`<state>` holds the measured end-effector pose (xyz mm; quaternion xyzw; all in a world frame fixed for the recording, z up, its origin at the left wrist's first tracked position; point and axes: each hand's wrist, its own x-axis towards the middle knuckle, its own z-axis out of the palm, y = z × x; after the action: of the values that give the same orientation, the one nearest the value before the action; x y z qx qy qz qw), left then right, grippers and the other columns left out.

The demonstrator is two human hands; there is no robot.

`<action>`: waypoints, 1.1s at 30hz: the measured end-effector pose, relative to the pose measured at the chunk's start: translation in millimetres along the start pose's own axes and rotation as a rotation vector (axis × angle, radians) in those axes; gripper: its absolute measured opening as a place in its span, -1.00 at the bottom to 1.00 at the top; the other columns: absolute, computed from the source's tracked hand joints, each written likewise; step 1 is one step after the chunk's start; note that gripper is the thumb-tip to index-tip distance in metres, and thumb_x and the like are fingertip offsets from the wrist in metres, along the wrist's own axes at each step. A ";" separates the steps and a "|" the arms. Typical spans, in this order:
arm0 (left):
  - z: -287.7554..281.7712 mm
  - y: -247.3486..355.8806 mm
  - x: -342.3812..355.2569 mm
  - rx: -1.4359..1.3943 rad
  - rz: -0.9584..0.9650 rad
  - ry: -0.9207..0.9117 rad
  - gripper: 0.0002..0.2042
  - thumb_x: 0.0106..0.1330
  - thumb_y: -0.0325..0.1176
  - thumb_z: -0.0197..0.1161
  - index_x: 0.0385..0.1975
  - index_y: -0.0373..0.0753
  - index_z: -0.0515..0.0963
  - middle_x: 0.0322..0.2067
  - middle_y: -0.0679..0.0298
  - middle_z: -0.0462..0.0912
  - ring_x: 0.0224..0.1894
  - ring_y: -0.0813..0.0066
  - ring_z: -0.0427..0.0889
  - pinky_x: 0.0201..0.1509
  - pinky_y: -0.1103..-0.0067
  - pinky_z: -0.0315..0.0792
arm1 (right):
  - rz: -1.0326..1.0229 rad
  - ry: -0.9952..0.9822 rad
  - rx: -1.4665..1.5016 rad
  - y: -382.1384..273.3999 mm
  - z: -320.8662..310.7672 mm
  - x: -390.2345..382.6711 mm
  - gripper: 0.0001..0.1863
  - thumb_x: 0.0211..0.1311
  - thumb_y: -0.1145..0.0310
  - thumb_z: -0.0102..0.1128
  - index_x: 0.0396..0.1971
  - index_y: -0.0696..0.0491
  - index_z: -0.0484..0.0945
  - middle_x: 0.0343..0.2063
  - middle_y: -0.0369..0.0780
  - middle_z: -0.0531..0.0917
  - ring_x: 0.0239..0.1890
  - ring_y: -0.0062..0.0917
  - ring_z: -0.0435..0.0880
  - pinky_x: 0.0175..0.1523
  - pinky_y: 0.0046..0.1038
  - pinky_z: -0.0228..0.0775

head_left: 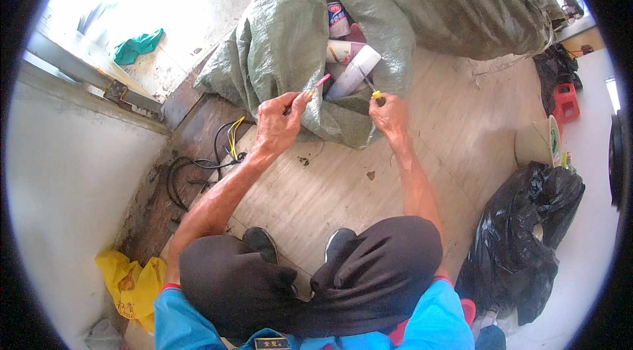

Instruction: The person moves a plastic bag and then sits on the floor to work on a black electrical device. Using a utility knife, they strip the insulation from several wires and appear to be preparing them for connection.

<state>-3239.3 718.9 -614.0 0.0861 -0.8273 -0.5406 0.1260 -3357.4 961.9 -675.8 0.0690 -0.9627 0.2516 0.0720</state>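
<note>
My left hand (278, 120) is closed in a pinch on a thin stick with a pink tip (322, 80), whose kind I cannot make out. My right hand (390, 115) grips a yellow-handled screwdriver (377, 95); its thin metal shaft points up and left across a white plastic container (361, 63). I cannot tell whether the shaft touches the container. Both hands are over the near side of an open olive-green woven sack (280, 33). Inside the sack's mouth lie a blue, white and red can (338, 19) and a paper cup (339, 51).
Another full woven sack (455, 4) lies behind to the right. Black cables (191, 162) lie on the floor at the left, near a yellow bag (132, 287). At the right are a black plastic bag (521, 238), a pale bucket (535, 141) and a red plastic piece (566, 103).
</note>
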 end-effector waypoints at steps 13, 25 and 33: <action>9.5 -10.1 -10.0 -0.029 0.139 -0.023 -0.79 0.41 -0.29 0.19 -0.19 -0.33 0.59 -0.63 0.23 0.48 -0.58 0.61 0.38 -0.47 0.56 0.34 | -0.216 -0.006 0.067 -79.8 1.3 -35.3 -0.79 0.00 0.27 0.33 -0.45 0.08 0.59 -0.59 -0.04 0.63 -0.48 -0.08 0.65 -0.39 -0.16 0.45; 13.2 -0.4 -12.9 -0.388 -0.158 -0.210 -0.73 0.54 -0.20 -0.01 -0.17 -0.32 0.44 -0.64 0.38 0.42 -0.65 0.69 0.35 -0.61 0.64 0.26 | -0.223 0.060 0.123 -85.9 6.4 -48.4 -0.80 0.01 0.27 0.33 -0.41 0.05 0.58 -0.59 -0.03 0.64 -0.45 -0.07 0.67 -0.39 -0.13 0.47; 17.5 0.3 -14.9 -0.527 -0.178 -0.253 -0.73 0.53 -0.20 0.01 -0.13 -0.33 0.41 -0.62 0.34 0.46 -0.66 0.66 0.39 -0.63 0.64 0.30 | -0.199 0.010 0.101 -83.0 11.0 -49.0 -0.76 -0.01 0.27 0.33 -0.37 0.07 0.57 -0.56 -0.04 0.67 -0.45 -0.11 0.70 -0.35 -0.12 0.49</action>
<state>-3230.4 738.5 -622.2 0.0546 -0.6568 -0.7521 -0.0080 -3296.5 889.4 -654.5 0.1664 -0.9368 0.2917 0.0980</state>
